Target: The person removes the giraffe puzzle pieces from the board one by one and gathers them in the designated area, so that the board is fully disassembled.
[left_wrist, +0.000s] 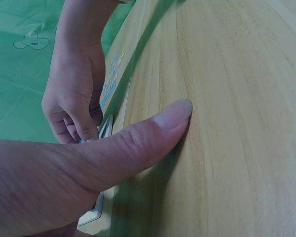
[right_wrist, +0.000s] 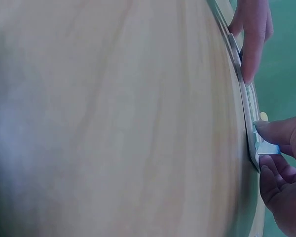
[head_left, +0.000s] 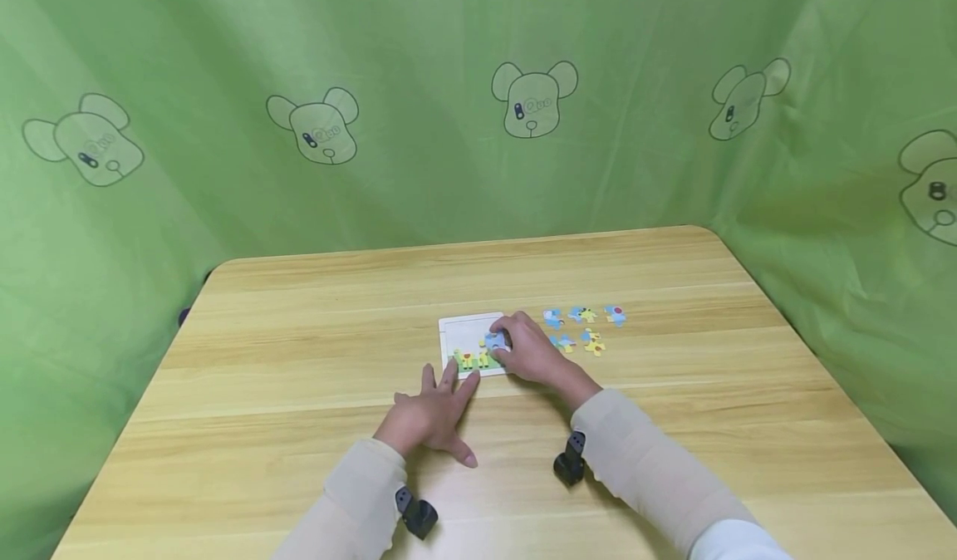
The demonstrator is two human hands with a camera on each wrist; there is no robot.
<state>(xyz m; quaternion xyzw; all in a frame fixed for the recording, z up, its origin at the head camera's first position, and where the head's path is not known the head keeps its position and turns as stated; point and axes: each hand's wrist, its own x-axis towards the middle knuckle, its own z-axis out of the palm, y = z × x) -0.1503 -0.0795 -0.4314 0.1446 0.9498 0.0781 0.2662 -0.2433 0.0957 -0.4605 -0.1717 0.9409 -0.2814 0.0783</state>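
A white puzzle tray (head_left: 469, 328) lies on the table, with green and yellow picture pieces fitted along its near side. My right hand (head_left: 527, 348) pinches a blue puzzle piece (head_left: 494, 341) over the tray's right part. In the right wrist view, the pinched puzzle piece (right_wrist: 268, 148) stands tilted between thumb and fingers, close over the tray edge (right_wrist: 246, 106). My left hand (head_left: 434, 417) is spread, its fingertips at the tray's near left edge. The left thumb (left_wrist: 148, 140) stretches out over the table in the left wrist view.
Several loose puzzle pieces, among them a yellow one (head_left: 594, 345) and a blue one (head_left: 615, 315), lie right of the tray. Light wood tabletop (head_left: 299, 344) surrounds everything. A green curtain (head_left: 419, 178) with mouse-head outlines hangs behind and at the sides.
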